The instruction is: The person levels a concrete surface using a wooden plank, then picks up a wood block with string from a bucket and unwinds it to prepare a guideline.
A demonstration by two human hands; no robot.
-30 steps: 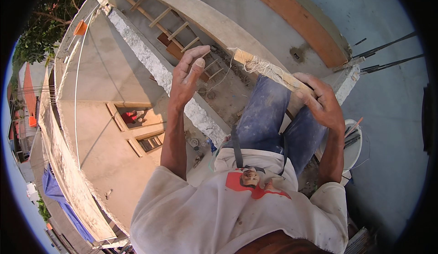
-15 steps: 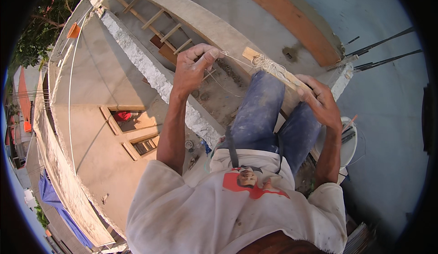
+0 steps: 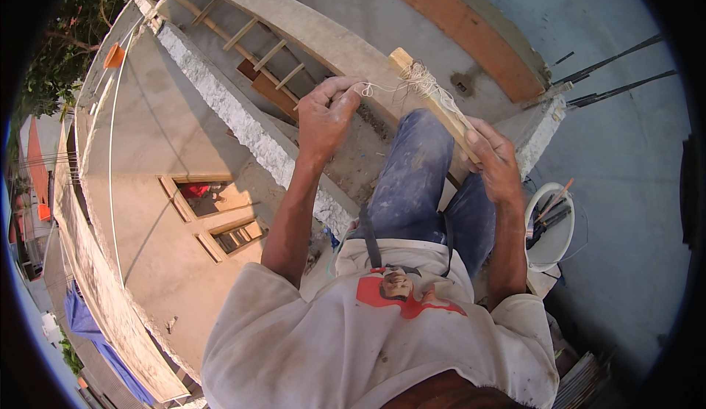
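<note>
My right hand (image 3: 491, 158) grips the lower end of a wooden stick (image 3: 450, 117), which slants up and left above my knees. Pale string (image 3: 421, 80) is wound in a loose bundle near the stick's far end. A thin loose length of it runs leftward to my left hand (image 3: 331, 111). There the thumb and fingers pinch the string, and a small loop shows at the fingertips. Some strands lie along the stick down to my right hand.
A white bucket (image 3: 550, 251) holding tools stands right of my leg. Rough-edged concrete (image 3: 220, 104) runs diagonally at the left, near a wooden ladder (image 3: 243, 38). Steel bars (image 3: 621, 89) stick out at the right. A wooden window frame (image 3: 213, 221) sits in the left wall.
My hands have come closer together. The left moved right and slightly down, the right moved left with the stick, which now points more steeply upward. The string between them hangs slacker.
</note>
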